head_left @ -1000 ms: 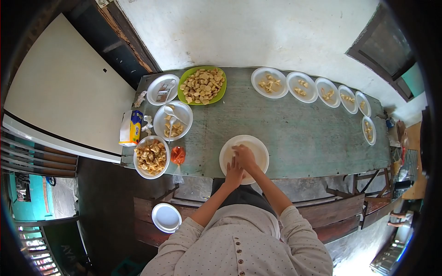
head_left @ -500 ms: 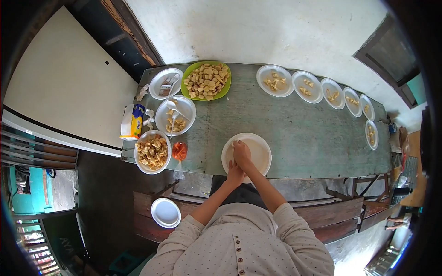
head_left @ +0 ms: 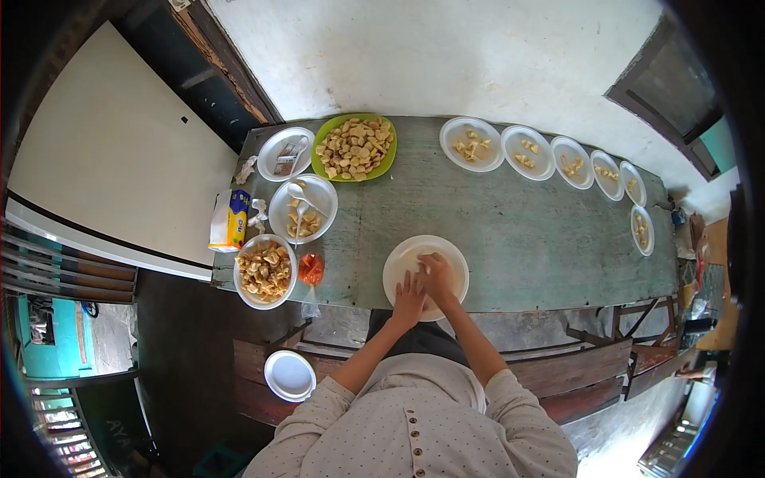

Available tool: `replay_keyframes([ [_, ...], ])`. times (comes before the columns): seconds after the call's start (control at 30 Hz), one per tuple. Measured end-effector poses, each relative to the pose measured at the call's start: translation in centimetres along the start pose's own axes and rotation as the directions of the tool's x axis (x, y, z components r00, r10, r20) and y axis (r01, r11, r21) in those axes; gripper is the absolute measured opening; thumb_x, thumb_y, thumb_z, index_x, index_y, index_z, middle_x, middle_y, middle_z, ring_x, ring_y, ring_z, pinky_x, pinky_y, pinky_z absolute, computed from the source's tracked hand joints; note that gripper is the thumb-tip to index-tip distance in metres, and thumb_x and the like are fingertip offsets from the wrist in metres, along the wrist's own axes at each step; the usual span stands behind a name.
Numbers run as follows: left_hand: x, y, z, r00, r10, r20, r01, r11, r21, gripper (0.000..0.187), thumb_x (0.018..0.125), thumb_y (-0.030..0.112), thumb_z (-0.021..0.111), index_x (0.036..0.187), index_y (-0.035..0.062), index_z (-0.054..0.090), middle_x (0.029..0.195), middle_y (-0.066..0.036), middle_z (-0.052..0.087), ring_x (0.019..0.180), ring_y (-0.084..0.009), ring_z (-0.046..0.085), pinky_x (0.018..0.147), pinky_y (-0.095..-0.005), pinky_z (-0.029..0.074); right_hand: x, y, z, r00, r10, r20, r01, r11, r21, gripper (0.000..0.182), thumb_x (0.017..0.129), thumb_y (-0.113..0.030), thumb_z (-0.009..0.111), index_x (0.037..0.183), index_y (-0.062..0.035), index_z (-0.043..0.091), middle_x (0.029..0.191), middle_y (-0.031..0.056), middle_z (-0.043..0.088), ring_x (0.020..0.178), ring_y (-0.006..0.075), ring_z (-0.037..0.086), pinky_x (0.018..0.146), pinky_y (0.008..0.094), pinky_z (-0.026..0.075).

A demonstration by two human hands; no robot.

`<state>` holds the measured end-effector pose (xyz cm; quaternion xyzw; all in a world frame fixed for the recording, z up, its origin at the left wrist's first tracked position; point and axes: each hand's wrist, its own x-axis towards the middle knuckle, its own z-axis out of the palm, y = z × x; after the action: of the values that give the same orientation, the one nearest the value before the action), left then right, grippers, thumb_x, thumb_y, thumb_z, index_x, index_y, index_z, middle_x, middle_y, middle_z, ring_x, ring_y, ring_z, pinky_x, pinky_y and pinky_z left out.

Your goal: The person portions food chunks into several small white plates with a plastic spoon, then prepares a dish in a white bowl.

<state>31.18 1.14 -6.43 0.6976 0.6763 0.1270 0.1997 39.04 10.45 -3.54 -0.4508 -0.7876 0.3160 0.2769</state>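
Note:
A white foam plate lies at the table's front edge, straight before my body. Over its left front part is my left hand, fingers stretched out and apart with nothing seen in them. Close beside it, my right hand reaches further over the plate with loosely bent, parted fingers. Nothing shows in that hand either, though its palm side is hidden. Part of the plate's inside is covered by both hands.
Several white plates with small pale food pieces line the right back. At left stand a green plate of pale chips, a plate with spoons, a heaped plate, a red sauce bag and a tissue pack.
My hands were clasped together over the plate; now they have come apart and their fingers have spread. The view has shifted slightly.

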Motion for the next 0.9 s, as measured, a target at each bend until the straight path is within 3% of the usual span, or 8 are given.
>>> replay_keyframes([
  [0.07,0.1,0.5,-0.6,0.999,0.003,0.04,-0.005,0.998,0.064,0.068,0.071,0.02,0.064,0.131,0.0083,0.034,0.14,-0.019,0.017,0.128,-0.0428,0.018,0.095,-0.059,0.027,-0.5,0.6,-1.8,0.994,0.061,-0.093,-0.061,0.998,0.007,0.017,0.072,-0.006,0.057,0.088,-0.0061,0.065,0.086,0.0119,0.059,0.075,0.0318,0.059,0.066,0.0394,0.047],
  [0.13,-0.1,0.6,-0.8,1.0,-0.003,0.027,0.002,1.0,0.03,0.071,0.071,0.019,0.065,0.133,0.0117,0.033,0.141,-0.018,0.014,0.13,-0.0407,0.014,0.096,-0.058,0.026,-1.0,0.9,-3.5,0.976,0.201,-0.085,-0.217,0.933,-0.289,0.015,0.072,-0.006,0.056,0.086,-0.0066,0.063,0.085,0.0131,0.059,0.073,0.0337,0.059,0.063,0.0412,0.048],
  [0.23,-0.1,0.6,-1.0,0.999,-0.007,0.051,0.006,0.999,0.031,0.072,0.071,0.02,0.066,0.133,0.0116,0.031,0.142,-0.017,0.014,0.13,-0.0405,0.014,0.096,-0.0583,0.025,-1.4,1.8,-4.4,0.946,0.309,-0.092,-0.321,0.868,-0.378,0.013,0.074,-0.007,0.053,0.083,-0.0074,0.062,0.085,0.0134,0.059,0.076,0.0339,0.06,0.064,0.0418,0.048],
  [0.43,-0.1,0.5,-0.9,0.999,-0.003,0.038,0.003,1.0,0.012,0.073,0.07,0.019,0.067,0.134,0.0117,0.031,0.142,-0.017,0.015,0.13,-0.04,0.014,0.096,-0.0584,0.025,-1.0,3.1,-2.7,0.951,0.305,-0.043,-0.29,0.84,-0.458,0.01,0.076,-0.008,0.051,0.08,-0.0042,0.06,0.086,0.0146,0.059,0.076,0.0339,0.06,0.064,0.0423,0.049],
  [0.63,-0.1,0.6,-0.9,0.999,-0.003,0.039,0.002,1.0,0.021,0.074,0.07,0.019,0.066,0.134,0.0116,0.03,0.142,-0.017,0.014,0.13,-0.0404,0.013,0.096,-0.059,0.024,0.2,3.6,-1.7,0.973,0.215,-0.08,-0.229,0.873,-0.43,0.01,0.076,-0.006,0.05,0.078,-0.0031,0.059,0.085,0.016,0.058,0.076,0.0342,0.06,0.064,0.0425,0.048],
  [0.73,-0.1,0.6,-1.0,0.999,-0.004,0.052,0.003,1.0,0.023,0.074,0.07,0.019,0.066,0.134,0.0117,0.03,0.142,-0.017,0.014,0.13,-0.0407,0.013,0.096,-0.059,0.025,0.7,3.3,-1.7,0.977,0.213,-0.025,-0.2,0.863,-0.464,0.013,0.073,0.0,0.049,0.084,-0.0003,0.057,0.086,0.0164,0.057,0.077,0.0339,0.06,0.066,0.04,0.05],
  [0.9,-0.2,0.6,-1.1,0.999,-0.001,0.048,0.001,1.0,0.013,0.074,0.07,0.019,0.066,0.134,0.0117,0.03,0.142,-0.018,0.014,0.13,-0.0409,0.012,0.096,-0.0592,0.025,1.0,2.9,-2.0,0.975,0.216,-0.049,-0.216,0.88,-0.422,0.013,0.072,-0.001,0.051,0.083,-0.0019,0.058,0.086,0.0158,0.058,0.077,0.034,0.059,0.066,0.0404,0.049],
])
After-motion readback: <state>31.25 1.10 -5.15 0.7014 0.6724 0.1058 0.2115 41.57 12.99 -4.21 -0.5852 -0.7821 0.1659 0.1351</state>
